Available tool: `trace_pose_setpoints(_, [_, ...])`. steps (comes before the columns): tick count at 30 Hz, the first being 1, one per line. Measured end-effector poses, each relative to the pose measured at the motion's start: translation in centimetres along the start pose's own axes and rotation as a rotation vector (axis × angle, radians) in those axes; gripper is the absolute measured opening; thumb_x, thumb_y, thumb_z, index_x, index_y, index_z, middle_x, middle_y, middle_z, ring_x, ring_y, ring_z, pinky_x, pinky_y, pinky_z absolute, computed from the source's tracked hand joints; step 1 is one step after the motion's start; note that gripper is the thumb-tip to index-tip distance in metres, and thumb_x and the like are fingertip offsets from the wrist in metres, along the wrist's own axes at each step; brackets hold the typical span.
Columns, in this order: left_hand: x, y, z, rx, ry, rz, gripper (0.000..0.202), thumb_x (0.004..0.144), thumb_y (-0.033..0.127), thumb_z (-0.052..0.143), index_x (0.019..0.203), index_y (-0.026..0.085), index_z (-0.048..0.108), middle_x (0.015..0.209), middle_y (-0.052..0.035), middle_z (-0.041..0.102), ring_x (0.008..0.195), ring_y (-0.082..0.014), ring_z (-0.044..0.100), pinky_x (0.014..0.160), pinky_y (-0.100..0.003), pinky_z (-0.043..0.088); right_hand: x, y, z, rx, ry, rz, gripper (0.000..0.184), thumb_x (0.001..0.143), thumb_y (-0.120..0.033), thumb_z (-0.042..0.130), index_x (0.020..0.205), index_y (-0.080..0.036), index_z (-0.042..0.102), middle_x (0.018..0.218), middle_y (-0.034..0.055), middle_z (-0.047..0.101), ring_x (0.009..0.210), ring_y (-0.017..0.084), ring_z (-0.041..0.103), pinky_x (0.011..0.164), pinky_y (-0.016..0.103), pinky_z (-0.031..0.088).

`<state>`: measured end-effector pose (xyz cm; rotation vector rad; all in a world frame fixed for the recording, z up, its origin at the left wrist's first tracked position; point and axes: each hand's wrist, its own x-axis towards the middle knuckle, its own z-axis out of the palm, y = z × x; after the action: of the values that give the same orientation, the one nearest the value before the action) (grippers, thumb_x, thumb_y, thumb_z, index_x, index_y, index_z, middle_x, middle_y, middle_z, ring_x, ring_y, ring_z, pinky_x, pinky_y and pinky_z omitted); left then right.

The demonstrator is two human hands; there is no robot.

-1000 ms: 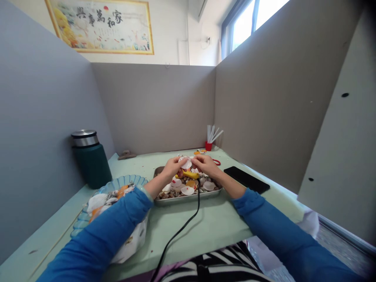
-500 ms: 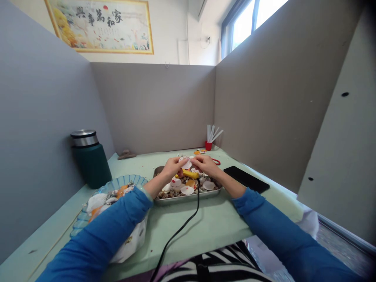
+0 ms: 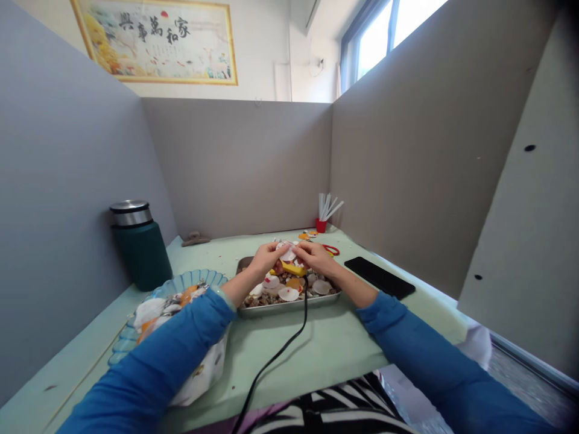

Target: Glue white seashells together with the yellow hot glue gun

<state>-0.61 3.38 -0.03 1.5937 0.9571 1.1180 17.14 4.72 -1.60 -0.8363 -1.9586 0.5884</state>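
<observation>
Both my hands meet over a metal tray (image 3: pixel 289 307) filled with white and orange shells and small brown bits. My left hand (image 3: pixel 266 258) and my right hand (image 3: pixel 316 257) pinch a white shell (image 3: pixel 286 252) together from either side, fingers closed on it. Under them in the tray lies a yellow tool (image 3: pixel 289 269) whose black cord (image 3: pixel 271 361) runs toward me over the table's near edge.
A blue glass plate (image 3: pixel 181 283) with shells and a white cloth sits at the left front. A dark green flask (image 3: pixel 139 245) stands at the left wall. A black phone (image 3: pixel 379 276) lies right of the tray, with a red cup of white sticks (image 3: pixel 322 220) and red scissors (image 3: pixel 332 249) behind.
My right hand has shifted slightly left and closer to the left hand on the shell. Otherwise nothing has moved.
</observation>
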Motion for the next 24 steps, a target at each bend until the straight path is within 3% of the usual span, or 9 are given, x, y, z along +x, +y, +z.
trace_pose_setpoints(7, [0.16, -0.05, -0.09, -0.041, 0.097, 0.024, 0.042, 0.063, 0.046, 0.076, 0.084, 0.014, 0.06, 0.072, -0.0014, 0.062, 0.06, -0.011, 0.057, 0.046, -0.019, 0.044, -0.17, -0.23, -0.23, -0.094, -0.019, -0.026, 0.042, 0.089, -0.047, 0.046, 0.061, -0.017, 0.051, 0.052, -0.0014, 0.051, 0.05, 0.01, 0.045, 0.051, 0.023, 0.035])
trace_pose_setpoints(10, [0.26, -0.08, -0.23, -0.123, 0.127, 0.033, 0.04, 0.061, 0.041, 0.077, 0.086, 0.015, 0.061, 0.073, -0.0006, 0.061, 0.062, -0.0107, 0.057, 0.049, -0.019, 0.044, -0.29, -0.59, -0.27, -0.108, -0.036, -0.042, 0.041, 0.089, -0.046, 0.047, 0.06, -0.017, 0.05, 0.052, -0.0011, 0.052, 0.053, 0.011, 0.046, 0.052, 0.023, 0.035])
trace_pose_setpoints(20, [0.74, -0.76, -0.7, -0.353, 0.013, -0.027, 0.04, 0.057, 0.033, 0.082, 0.083, 0.013, 0.06, 0.072, -0.0005, 0.06, 0.061, -0.0108, 0.058, 0.056, -0.024, 0.049, -0.23, -0.28, -0.23, -0.088, -0.047, -0.04, 0.041, 0.09, -0.047, 0.046, 0.063, -0.017, 0.053, 0.057, -0.0001, 0.055, 0.055, 0.011, 0.047, 0.053, 0.023, 0.036])
trace_pose_setpoints(24, [0.83, -0.87, -0.66, -0.366, 0.019, -0.036, 0.042, 0.053, 0.028, 0.085, 0.083, 0.011, 0.061, 0.075, -0.0025, 0.062, 0.063, -0.0123, 0.06, 0.059, -0.026, 0.05, -0.21, -0.23, -0.24, -0.091, -0.035, -0.044, 0.042, 0.089, -0.049, 0.046, 0.064, -0.016, 0.054, 0.057, 0.0, 0.055, 0.053, 0.011, 0.047, 0.051, 0.022, 0.036])
